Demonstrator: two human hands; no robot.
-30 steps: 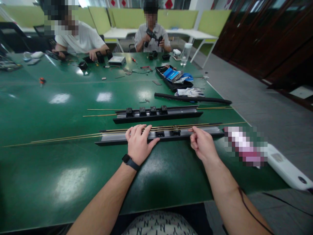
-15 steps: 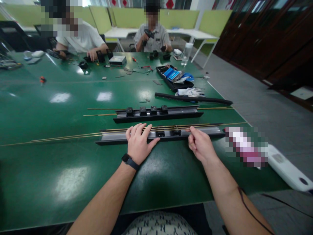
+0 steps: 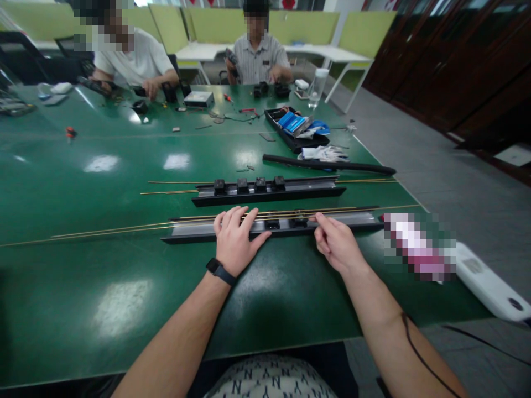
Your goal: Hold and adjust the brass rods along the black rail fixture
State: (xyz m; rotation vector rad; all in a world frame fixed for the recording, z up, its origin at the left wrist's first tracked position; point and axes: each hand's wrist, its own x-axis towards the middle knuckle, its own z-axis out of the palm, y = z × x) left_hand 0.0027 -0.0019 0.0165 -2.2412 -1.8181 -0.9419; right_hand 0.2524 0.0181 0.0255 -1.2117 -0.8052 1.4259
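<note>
A long black channel with a silvery inside lies crosswise in front of me. Several thin brass rods run along it and stick out past its ends. My left hand, with a dark watch on its wrist, rests over the channel and rods, fingers spread. To its right, the thumb and index finger of my right hand pinch at a rod near the channel's middle. Small black blocks sit in the channel between my hands. What lies under my left palm is hidden.
Behind lies a second channel with black blocks and rods. Farther back are a black tube, white gloves and a black tray. A white device lies at the right edge. Two people work across the table.
My right hand has shifted slightly left along the rods. My left hand stays in place. Across the table, one person's hand with the power drill has moved left and lower.
</note>
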